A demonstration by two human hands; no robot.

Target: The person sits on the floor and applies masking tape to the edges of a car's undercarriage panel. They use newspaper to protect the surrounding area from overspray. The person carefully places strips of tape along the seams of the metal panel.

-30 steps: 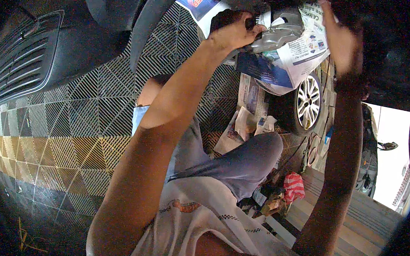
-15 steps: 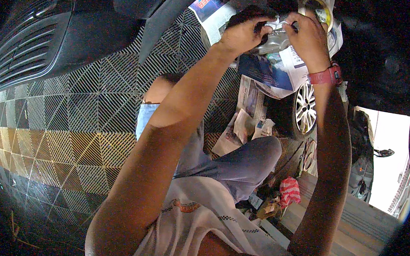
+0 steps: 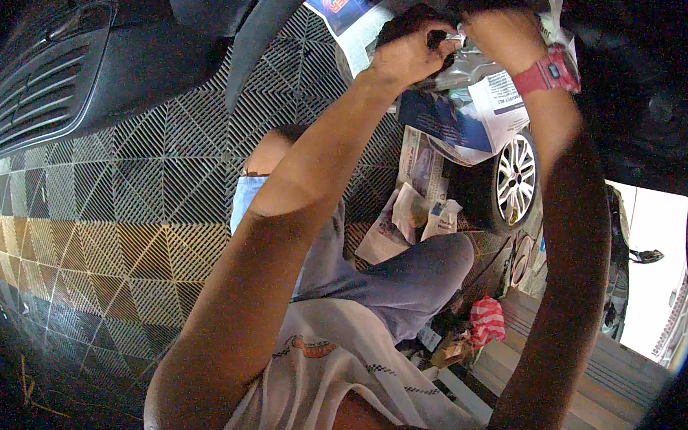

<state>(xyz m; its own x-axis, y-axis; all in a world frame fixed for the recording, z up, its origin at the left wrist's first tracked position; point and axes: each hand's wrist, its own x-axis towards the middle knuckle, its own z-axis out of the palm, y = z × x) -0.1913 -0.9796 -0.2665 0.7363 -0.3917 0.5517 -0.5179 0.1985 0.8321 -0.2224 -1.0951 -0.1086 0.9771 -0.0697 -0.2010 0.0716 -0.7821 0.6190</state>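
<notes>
My left hand (image 3: 415,58) is raised at the top of the view, thumb and fingers pinched at a small pale piece I cannot make out. Right beside it is my right hand (image 3: 506,37), its back toward me and its fingers curled down near the same spot, slightly smeared. A red wristwatch (image 3: 548,70) is on that wrist. Below both hands shows a grey, shiny rounded surface (image 3: 471,71). Newspaper sheets (image 3: 452,123) hang around it, with another printed sheet (image 3: 348,14) left of my left hand.
An alloy wheel (image 3: 515,178) stands under the newspaper, and loose newspaper (image 3: 407,215) lies near my bent leg. A dark vehicle panel with a slatted grille (image 3: 45,78) is at the left, above ribbed floor tiles (image 3: 175,149). A red-and-white striped bag (image 3: 486,321) lies at the lower right.
My right hand has turned over and shifted left and up toward my left hand, mostly covering the tape roll seen before. My left hand has barely moved.
</notes>
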